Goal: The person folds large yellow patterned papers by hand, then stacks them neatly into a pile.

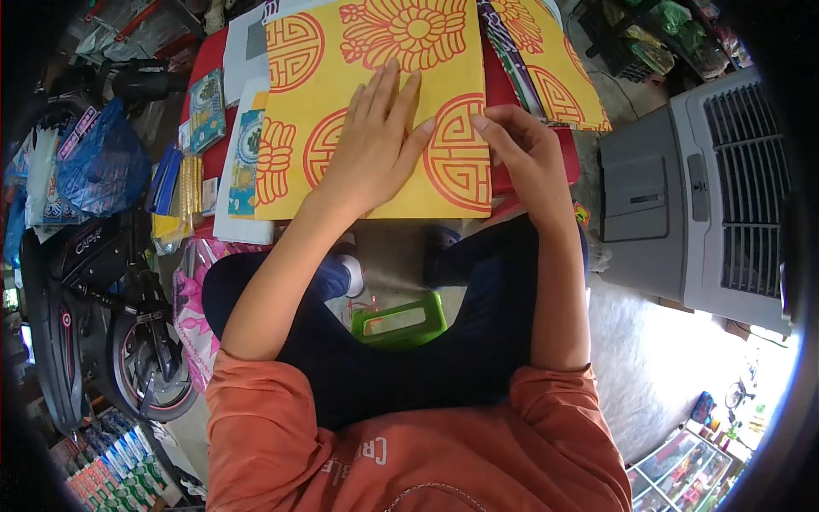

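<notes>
A large yellow paper sheet [401,102] printed with red round emblems and flowers lies on the red table. My left hand [371,149] rests flat on its middle, fingers stretched out and thumb apart. At the sheet's right edge, my right hand [529,154] pinches the paper between thumb and forefinger. Under the left side of the sheet show white papers [243,154] and a blue-green printed piece [246,171]. Another yellow patterned stack [554,81] lies to the right, beside purple-patterned paper.
The red table [563,154] is in front of my knees. Small packets [207,111] and blue and gold bundles [175,183] sit at its left. A green plastic basket [399,322] stands between my feet. A grey air cooler [691,188] is on the right, a motorbike [94,256] on the left.
</notes>
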Motion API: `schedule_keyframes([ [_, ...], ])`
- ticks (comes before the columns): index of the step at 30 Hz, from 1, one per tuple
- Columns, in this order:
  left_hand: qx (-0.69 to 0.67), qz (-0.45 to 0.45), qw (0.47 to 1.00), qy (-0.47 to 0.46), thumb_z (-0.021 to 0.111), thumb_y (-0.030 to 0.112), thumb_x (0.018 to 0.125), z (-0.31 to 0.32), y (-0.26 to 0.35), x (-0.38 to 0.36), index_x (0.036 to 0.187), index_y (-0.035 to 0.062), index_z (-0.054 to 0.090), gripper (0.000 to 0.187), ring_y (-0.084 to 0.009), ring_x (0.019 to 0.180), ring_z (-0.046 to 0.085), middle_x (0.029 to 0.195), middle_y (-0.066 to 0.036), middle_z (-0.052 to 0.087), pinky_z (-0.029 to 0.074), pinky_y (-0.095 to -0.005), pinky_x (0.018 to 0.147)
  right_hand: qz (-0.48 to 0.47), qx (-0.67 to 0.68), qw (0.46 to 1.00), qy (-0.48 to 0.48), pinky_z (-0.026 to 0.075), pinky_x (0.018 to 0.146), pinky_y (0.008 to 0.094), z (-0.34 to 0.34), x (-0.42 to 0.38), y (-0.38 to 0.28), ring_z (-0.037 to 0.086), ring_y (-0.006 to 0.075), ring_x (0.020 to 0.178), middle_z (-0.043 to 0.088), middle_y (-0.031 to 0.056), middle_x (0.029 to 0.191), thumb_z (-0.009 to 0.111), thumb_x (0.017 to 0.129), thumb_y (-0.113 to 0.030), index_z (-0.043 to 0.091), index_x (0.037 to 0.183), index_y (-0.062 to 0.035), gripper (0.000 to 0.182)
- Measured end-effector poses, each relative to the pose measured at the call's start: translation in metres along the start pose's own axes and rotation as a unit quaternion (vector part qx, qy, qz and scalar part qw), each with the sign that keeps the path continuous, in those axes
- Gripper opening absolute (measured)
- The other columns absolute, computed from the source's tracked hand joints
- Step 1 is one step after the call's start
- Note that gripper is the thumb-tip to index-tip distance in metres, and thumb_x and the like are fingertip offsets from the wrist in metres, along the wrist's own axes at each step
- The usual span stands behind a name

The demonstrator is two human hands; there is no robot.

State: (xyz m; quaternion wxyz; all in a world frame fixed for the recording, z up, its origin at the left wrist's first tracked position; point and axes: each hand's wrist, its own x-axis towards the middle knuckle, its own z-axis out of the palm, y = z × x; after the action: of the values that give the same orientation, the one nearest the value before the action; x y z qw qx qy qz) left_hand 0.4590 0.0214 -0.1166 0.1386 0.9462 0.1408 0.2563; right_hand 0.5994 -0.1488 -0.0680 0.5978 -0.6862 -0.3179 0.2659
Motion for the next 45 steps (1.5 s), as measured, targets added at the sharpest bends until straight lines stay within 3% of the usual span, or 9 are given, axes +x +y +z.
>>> schedule_keyframes([
  [6, -0.047, 0.007, 0.999, 0.004, 0.050, 0.037, 0.108, -0.013, 0.009, -0.002, 0.157, 0.0041, 0.038, 0.060, -0.0426, 0.152, 0.029, 0.162, -0.026, 0.032, 0.023, -0.0503, 0.125, -0.003, -0.102, 0.994, -0.045, 0.048, 0.068, 0.0246, -0.007, -0.001, 0.019, 0.061, 0.0063, 0.077, 0.071, 0.0010, 0.085, 0.072, 0.098, -0.022, 0.070, 0.105, 0.0051, 0.028],
  [9, -0.026, -0.009, 0.999, 0.030, 0.053, 0.037, 0.108, -0.036, 0.005, -0.014, 0.154, 0.0033, 0.042, 0.059, -0.0418, 0.150, 0.033, 0.159, -0.026, 0.038, 0.025, -0.0499, 0.123, -0.002, 0.004, 0.999, -0.033, 0.048, 0.071, 0.0247, -0.009, -0.002, 0.017, 0.062, 0.0069, 0.080, 0.071, 0.0009, 0.088, 0.071, 0.099, -0.021, 0.070, 0.104, 0.0040, 0.026],
  [15, 0.037, -0.219, 0.973, 0.069, 0.061, 0.044, 0.102, -0.083, -0.050, -0.049, 0.144, -0.0022, 0.051, 0.063, -0.0431, 0.140, 0.041, 0.148, -0.025, 0.049, 0.030, -0.0528, 0.118, 0.041, 0.058, 0.997, -0.035, 0.048, 0.077, 0.0245, -0.013, -0.004, 0.017, 0.059, 0.0039, 0.087, 0.071, 0.0009, 0.093, 0.068, 0.101, -0.024, 0.072, 0.103, 0.0036, 0.028],
  [22, 0.123, -0.262, 0.957, 0.012, 0.059, 0.053, 0.101, -0.086, -0.074, -0.071, 0.139, 0.0074, 0.061, 0.060, -0.0381, 0.139, 0.042, 0.143, -0.020, 0.053, 0.028, -0.0514, 0.117, 0.014, 0.002, 0.999, -0.029, 0.048, 0.066, 0.0307, -0.009, -0.002, 0.025, 0.060, 0.0084, 0.072, 0.070, 0.0043, 0.079, 0.071, 0.098, -0.031, 0.072, 0.097, 0.0074, 0.039],
  [28, 0.124, -0.261, 0.956, 0.046, 0.068, 0.044, 0.097, -0.085, -0.083, -0.071, 0.118, 0.0120, 0.068, 0.038, -0.0355, 0.129, 0.046, 0.129, -0.014, 0.058, 0.028, -0.0533, 0.111, -0.188, -0.367, 0.908, 0.068, 0.045, 0.059, 0.0354, -0.007, 0.009, 0.038, 0.059, 0.0170, 0.058, 0.067, 0.0138, 0.074, 0.073, 0.093, -0.034, 0.073, 0.094, 0.0038, 0.038],
  [31, 0.104, -0.272, 0.956, 0.039, 0.069, 0.044, 0.096, -0.085, -0.089, -0.068, 0.116, 0.0122, 0.069, 0.037, -0.0375, 0.129, 0.045, 0.127, -0.014, 0.059, 0.027, -0.0560, 0.111, -0.016, -0.162, 0.986, -0.022, 0.047, 0.065, 0.0338, -0.007, 0.012, 0.032, 0.063, 0.0178, 0.068, 0.066, 0.0111, 0.073, 0.075, 0.093, -0.032, 0.074, 0.095, 0.0030, 0.035],
  [34, 0.065, -0.243, 0.966, 0.059, 0.070, 0.038, 0.098, -0.095, -0.091, -0.067, 0.112, 0.0080, 0.068, 0.033, -0.0292, 0.116, 0.056, 0.114, -0.011, 0.065, 0.038, -0.0474, 0.104, 0.063, -0.028, 0.998, 0.013, 0.048, 0.072, 0.0317, -0.004, -0.005, 0.003, 0.064, 0.0170, 0.080, 0.066, 0.0078, 0.080, 0.076, 0.093, -0.029, 0.076, 0.098, 0.0023, 0.032],
  [40, -0.405, -0.326, 0.837, 0.171, 0.068, 0.027, 0.104, -0.116, -0.050, -0.069, 0.113, 0.0022, 0.063, 0.027, -0.0044, 0.085, 0.061, 0.096, -0.002, 0.069, 0.047, -0.0201, 0.074, -0.129, -0.170, 0.972, 0.101, 0.050, 0.080, 0.0306, -0.009, -0.036, -0.004, 0.063, 0.0129, 0.090, 0.066, 0.0060, 0.096, 0.077, 0.094, -0.028, 0.076, 0.099, 0.0052, 0.034],
  [45, -0.455, -0.393, 0.796, 0.064, 0.072, 0.027, 0.101, -0.132, -0.030, -0.089, 0.134, 0.0028, 0.059, 0.043, -0.0063, 0.088, 0.069, 0.100, -0.005, 0.074, 0.051, -0.0218, 0.078, 0.061, 0.068, 0.995, 0.042, 0.051, 0.073, 0.0226, -0.003, -0.056, -0.007, 0.067, 0.0063, 0.082, 0.072, 0.0028, 0.093, 0.069, 0.102, -0.025, 0.072, 0.111, 0.0032, 0.030],
])
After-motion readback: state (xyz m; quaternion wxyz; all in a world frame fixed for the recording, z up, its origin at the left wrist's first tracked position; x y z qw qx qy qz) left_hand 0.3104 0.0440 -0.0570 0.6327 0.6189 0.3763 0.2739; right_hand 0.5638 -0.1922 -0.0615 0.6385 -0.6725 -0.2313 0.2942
